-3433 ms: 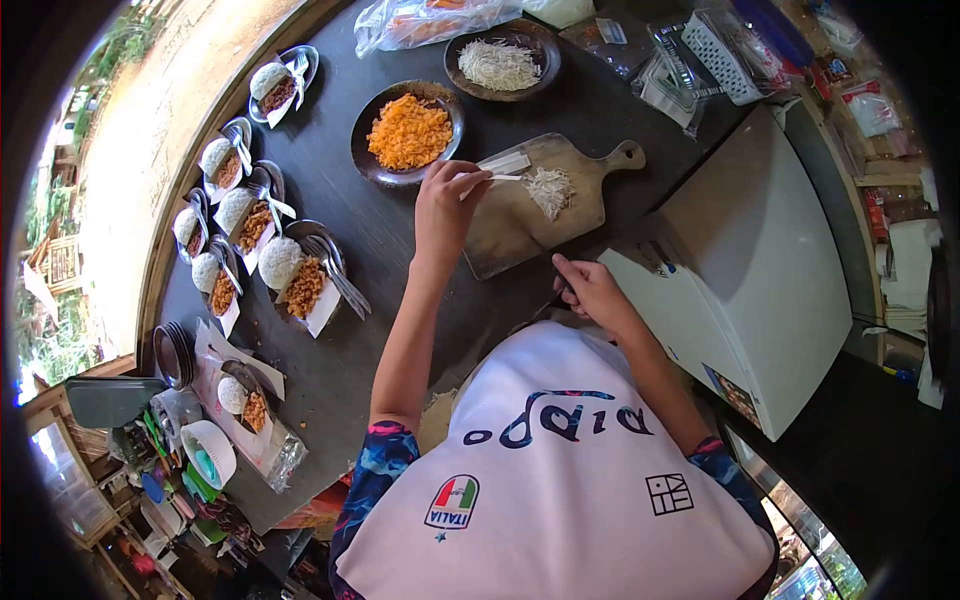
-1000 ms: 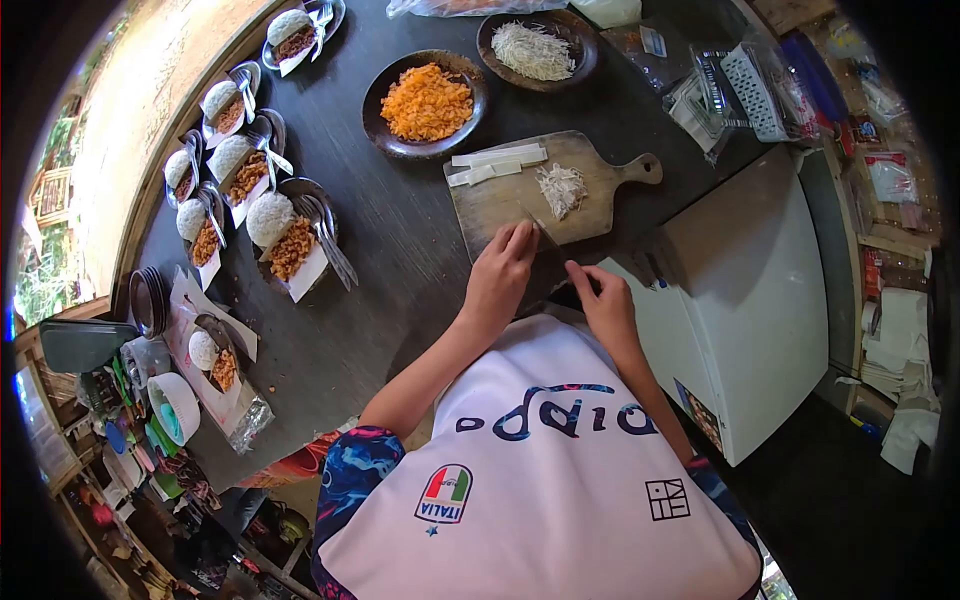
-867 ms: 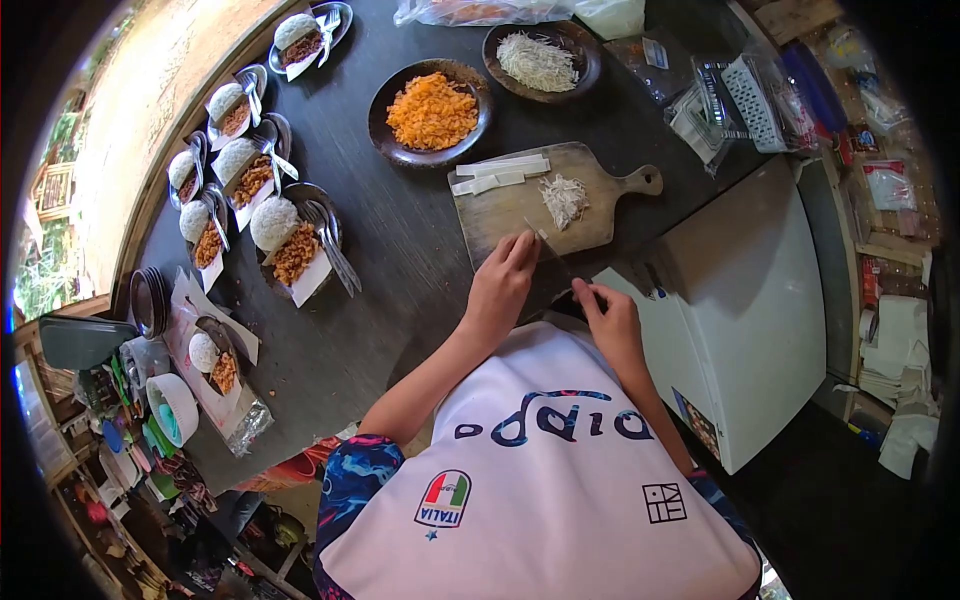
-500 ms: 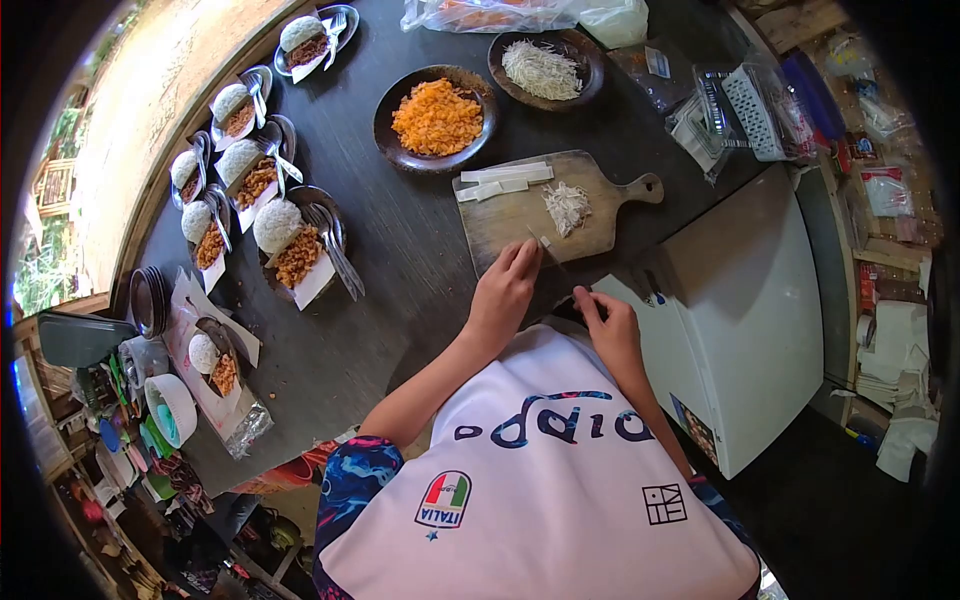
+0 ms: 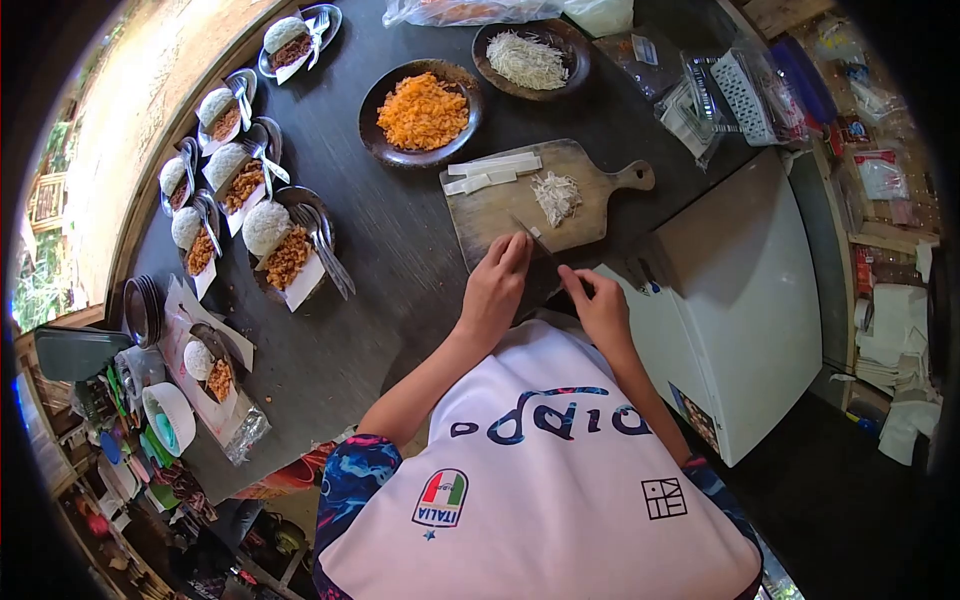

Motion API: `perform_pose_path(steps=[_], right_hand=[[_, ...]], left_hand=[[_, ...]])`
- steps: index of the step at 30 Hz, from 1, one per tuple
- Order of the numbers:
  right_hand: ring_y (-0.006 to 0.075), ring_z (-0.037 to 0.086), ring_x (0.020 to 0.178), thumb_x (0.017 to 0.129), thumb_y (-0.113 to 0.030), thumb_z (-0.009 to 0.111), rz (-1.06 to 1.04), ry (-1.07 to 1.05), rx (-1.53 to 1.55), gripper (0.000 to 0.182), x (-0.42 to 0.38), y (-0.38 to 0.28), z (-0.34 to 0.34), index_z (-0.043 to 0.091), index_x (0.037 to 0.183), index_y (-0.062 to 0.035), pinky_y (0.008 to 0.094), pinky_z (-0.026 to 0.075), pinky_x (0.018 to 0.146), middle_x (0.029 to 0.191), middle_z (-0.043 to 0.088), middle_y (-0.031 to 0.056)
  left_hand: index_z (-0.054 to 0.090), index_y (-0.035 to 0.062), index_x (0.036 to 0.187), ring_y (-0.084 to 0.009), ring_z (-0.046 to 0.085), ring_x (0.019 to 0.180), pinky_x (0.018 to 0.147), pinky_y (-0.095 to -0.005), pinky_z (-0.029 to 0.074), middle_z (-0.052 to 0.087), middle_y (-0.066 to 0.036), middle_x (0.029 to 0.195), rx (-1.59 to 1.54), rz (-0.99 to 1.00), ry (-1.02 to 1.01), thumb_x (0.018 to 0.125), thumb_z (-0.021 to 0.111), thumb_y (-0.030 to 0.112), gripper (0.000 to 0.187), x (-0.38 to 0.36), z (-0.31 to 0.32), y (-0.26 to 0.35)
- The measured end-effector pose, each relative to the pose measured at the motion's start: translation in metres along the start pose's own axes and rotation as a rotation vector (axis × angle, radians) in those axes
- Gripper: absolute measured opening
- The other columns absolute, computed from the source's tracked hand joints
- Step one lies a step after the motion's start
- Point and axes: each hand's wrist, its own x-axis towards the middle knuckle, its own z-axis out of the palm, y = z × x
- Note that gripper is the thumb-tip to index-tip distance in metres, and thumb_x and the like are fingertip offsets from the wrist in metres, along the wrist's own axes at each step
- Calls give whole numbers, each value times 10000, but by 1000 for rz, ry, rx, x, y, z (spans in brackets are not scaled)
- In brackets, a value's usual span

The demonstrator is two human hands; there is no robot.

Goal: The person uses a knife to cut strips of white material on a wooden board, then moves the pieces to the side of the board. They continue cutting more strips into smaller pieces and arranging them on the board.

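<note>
On a wooden cutting board (image 5: 590, 215) lie several pale white strips (image 5: 492, 172) and a small heap of thin white shreds (image 5: 556, 198). My left hand (image 5: 494, 278) rests at the board's near edge, fingertips pressed together on a piece mostly hidden under them; a small white bit (image 5: 535, 232) shows beside the fingers. My right hand (image 5: 601, 306) is closed around the handle of a knife (image 5: 543, 246), whose thin blade lies across the board right by the left fingertips.
Beyond the board stand a bowl of chopped orange food (image 5: 423, 112) and a bowl of white shreds (image 5: 528, 62). Several plates of rice (image 5: 267, 228) with forks line the left side. Plastic containers (image 5: 742, 98) sit back right, above a white fridge-like surface (image 5: 745, 300).
The knife blade has shifted and now shows more plainly beside the left fingertips. The whole view has slid slightly, with the board and bowls a little further left.
</note>
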Motion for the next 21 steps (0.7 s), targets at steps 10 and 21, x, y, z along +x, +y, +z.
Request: perform_pose_path(steps=[10, 21], right_hand=[[273, 755, 807, 1025, -450, 697, -17, -7, 21, 477, 4, -2, 2, 785, 999, 17, 362, 541, 752, 875, 779, 165], [235, 731, 758, 1026, -444, 702, 5, -10, 21, 474, 2, 0, 3, 786, 992, 22, 352, 534, 725, 852, 779, 148]], left_hand=[[654, -113, 1313, -242, 578, 1248, 1045, -304, 532, 589, -115, 1307, -55, -11, 49, 799, 640, 38, 536, -3, 3, 3], [669, -109, 1270, -245, 589, 1228, 1019, -315, 541, 597, -113, 1262, -113, -39, 79, 797, 647, 34, 495, 2, -2, 2]])
